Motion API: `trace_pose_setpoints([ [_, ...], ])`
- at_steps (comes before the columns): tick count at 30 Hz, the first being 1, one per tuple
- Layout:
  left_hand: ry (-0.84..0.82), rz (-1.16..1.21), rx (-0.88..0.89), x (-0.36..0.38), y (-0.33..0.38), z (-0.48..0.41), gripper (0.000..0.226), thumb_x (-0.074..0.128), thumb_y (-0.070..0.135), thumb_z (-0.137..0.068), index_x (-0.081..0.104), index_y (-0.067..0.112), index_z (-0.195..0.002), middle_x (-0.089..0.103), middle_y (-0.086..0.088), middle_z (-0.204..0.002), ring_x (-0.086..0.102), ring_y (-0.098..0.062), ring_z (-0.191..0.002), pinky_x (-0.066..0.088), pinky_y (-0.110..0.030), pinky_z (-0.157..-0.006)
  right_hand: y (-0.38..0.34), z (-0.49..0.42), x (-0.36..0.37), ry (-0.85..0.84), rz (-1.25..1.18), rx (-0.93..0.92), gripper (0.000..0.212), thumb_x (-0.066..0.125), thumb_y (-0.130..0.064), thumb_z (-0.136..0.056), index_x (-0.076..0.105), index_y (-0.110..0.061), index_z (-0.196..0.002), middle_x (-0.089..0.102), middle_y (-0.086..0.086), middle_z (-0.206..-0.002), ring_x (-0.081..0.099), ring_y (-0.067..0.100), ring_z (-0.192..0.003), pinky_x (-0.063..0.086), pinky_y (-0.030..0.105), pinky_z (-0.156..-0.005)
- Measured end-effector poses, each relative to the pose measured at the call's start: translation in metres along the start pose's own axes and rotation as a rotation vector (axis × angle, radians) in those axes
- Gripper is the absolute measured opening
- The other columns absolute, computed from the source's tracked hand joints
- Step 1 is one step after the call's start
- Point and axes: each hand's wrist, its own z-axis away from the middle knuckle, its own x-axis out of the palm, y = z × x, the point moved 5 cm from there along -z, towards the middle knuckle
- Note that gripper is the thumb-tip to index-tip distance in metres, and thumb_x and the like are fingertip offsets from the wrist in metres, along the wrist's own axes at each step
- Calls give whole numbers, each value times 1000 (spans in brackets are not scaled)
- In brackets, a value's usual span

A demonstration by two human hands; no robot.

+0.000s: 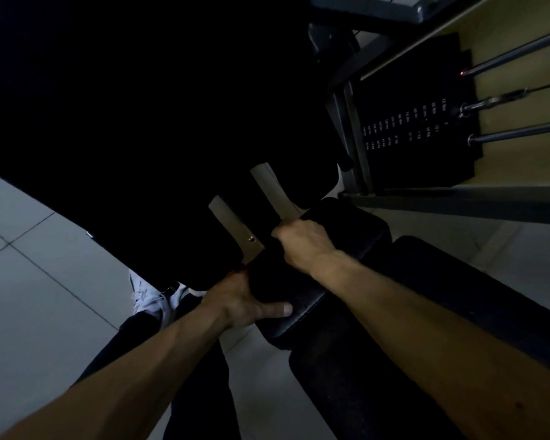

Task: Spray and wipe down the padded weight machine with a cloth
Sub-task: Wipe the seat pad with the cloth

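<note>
A small black padded rest (346, 246) of the weight machine lies crosswise in the middle of the head view. My left hand (235, 300) grips its near left end, thumb stretched along the front edge. On top of the pad, my right hand (302, 246) is curled into a fist with the knuckles up. It seems to hold a very dark cloth (267, 277) bunched between the two hands, hard to make out in the dim light. No spray bottle is in view.
A large black pad (140, 106) fills the upper left, with two pale metal brackets (272, 192) below it. The weight stack (419, 122) and its guide rods stand at the upper right. A long black seat pad (426, 312) runs under my right forearm. My white shoe (146, 296) stands on grey floor tiles (45, 281).
</note>
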Motion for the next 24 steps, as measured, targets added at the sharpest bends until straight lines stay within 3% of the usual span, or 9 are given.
trace_pose_setpoints([
  [5, 59, -30, -90, 2, -5, 6, 120, 80, 87, -40, 47, 41, -146, 59, 18, -139, 58, -8, -123, 52, -31, -104, -34, 1, 21, -152, -146, -199, 54, 63, -9, -93, 58, -32, -143, 59, 4, -143, 58, 28, -128, 52, 37, -100],
  [7, 47, 37, -152, 4, -10, 9, 119, 81, 90, -34, 54, 42, -140, 64, 16, -133, 64, -8, -115, 58, -33, -95, -2, 2, 9, -105, -133, -112, 55, 64, -9, -92, 60, -34, -141, 60, 2, -143, 57, 26, -130, 49, 35, -105],
  [10, 46, 117, -228, 7, -14, 13, 111, 85, 86, -32, 58, 37, -128, 69, 9, -121, 70, -13, -99, 65, -37, -71, 58, 4, -16, 39, -66, 106, 52, 63, -5, -93, 62, -26, -140, 62, 7, -138, 60, 30, -122, 53, 42, -101],
  [13, 39, 196, -170, 10, -15, 20, 109, 91, 72, -49, 46, 37, -141, 60, 13, -131, 66, -9, -105, 64, -33, -73, 29, 9, -12, 55, -103, 101, 49, 63, -5, -92, 64, -24, -137, 64, 9, -134, 63, 33, -119, 55, 44, -98],
  [16, 1, 246, -156, 11, -16, 30, 94, 93, 42, -70, 35, 38, -144, 53, 15, -133, 59, -1, -102, 61, -24, -71, -36, 26, 15, -58, -202, -114, 48, 62, -7, -93, 64, -25, -138, 62, 3, -140, 59, 28, -128, 51, 42, -104],
  [19, -29, 250, -171, 10, -15, 35, 98, 91, 30, -75, 33, 29, -154, 51, 12, -135, 61, -12, -109, 63, -30, -71, -42, 48, 16, -105, -280, -265, 48, 60, -5, -95, 64, -25, -138, 56, -4, -148, 51, 19, -137, 43, 40, -113],
  [21, -46, 257, -183, 9, -11, 36, 100, 91, 29, -75, 32, 30, -155, 52, 13, -132, 62, -17, -113, 64, -34, -73, -12, 54, 6, -127, -275, -248, 49, 61, -2, -94, 66, -27, -136, 57, -7, -148, 50, 16, -138, 41, 38, -115],
  [24, -77, 255, -199, 8, -8, 34, 103, 91, 28, -75, 28, 32, -157, 52, 13, -131, 63, -17, -112, 64, -36, -75, 69, 47, -20, 33, -212, -10, 50, 63, 0, -91, 68, -26, -134, 60, -4, -144, 55, 19, -134, 45, 39, -112],
])
